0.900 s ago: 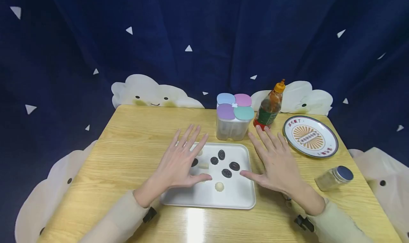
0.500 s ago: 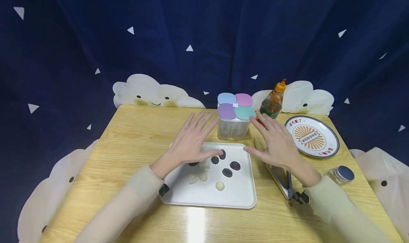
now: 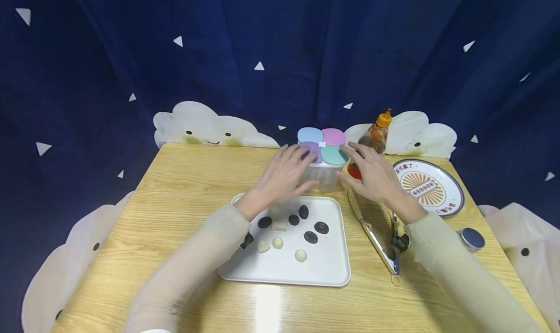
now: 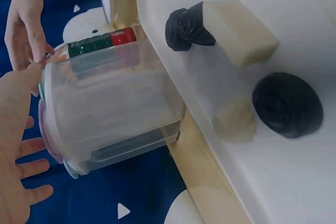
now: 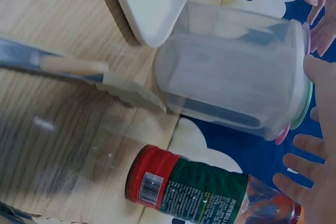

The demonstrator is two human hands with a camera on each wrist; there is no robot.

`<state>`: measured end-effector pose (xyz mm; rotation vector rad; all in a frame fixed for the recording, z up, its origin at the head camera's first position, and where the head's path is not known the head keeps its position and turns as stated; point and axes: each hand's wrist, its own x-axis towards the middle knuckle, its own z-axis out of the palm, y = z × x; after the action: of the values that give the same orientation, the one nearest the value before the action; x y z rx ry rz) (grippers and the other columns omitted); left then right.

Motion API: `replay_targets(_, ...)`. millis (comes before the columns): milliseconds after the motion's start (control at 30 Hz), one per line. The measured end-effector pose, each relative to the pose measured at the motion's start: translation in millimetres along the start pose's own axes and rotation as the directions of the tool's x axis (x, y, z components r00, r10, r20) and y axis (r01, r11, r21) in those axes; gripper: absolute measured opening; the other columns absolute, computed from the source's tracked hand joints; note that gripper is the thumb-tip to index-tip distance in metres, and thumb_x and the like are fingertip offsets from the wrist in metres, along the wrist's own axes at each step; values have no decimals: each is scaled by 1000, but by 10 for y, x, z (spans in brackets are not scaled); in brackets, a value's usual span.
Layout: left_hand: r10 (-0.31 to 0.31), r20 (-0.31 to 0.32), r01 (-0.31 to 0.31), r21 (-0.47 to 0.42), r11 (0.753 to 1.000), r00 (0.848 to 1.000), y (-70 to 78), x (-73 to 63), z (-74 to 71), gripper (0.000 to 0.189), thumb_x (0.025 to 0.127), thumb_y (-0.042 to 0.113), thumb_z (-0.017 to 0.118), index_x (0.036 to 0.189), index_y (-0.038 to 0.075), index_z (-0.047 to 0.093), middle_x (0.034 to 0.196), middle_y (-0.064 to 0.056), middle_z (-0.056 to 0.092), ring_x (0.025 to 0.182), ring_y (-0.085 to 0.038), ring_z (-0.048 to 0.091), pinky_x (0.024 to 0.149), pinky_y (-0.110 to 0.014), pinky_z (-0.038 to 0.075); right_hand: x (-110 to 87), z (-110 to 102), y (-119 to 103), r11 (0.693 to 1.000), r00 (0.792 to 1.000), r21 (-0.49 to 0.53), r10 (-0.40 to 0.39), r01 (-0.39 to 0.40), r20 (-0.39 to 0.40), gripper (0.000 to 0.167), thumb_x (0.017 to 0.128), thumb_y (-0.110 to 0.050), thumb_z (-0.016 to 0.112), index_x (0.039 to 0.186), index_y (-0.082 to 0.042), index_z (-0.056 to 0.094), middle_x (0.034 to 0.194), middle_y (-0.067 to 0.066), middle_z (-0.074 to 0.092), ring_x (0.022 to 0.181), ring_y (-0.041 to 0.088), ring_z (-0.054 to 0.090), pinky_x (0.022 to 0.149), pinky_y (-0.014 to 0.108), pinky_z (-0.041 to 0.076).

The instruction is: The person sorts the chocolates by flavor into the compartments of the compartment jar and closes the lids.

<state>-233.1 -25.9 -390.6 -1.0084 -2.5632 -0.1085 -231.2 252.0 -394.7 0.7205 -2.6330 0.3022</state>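
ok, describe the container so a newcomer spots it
On the table, just beyond the white tray, the left hand and right hand flank a translucent container. Unlike the sauce bottle beside it, it wears a petalled lid in blue, pink, purple and green.

You have a light wood-grain table [image 3: 197, 177] bearing a white tray [image 3: 323, 267] near its middle, a clear container [image 3: 327, 177], lidded in four colours, just behind it, and, to your right, tongs [image 3: 375, 240], an orange-capped bottle [image 3: 378, 134], a patterned plate [image 3: 450, 189] and a blue-lidded jar [image 3: 472, 238]
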Motion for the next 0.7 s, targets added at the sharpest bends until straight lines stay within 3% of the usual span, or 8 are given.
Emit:
replay_targets(433,-40,-63,44,64,997,997,7,235,129,38,105,50,58,130,21,66,130,-7,66,117,-30,62,94,-44,52,133,79,79,1000,998,13,25,-26,50,55,100,-41,71,146,-13,61,140,17,62,124,39,61,97,57,54)
replay_targets(700,-56,-74,61,63,996,996,-68,246,133,30,108,43,56,129,25,68,126,-5,67,115,-29,62,92,-43,52,176,98,29,999,999,20,25,-26,46,55,98,-43,72,143,-13,63,136,15,63,122,38,62,99,56,53)
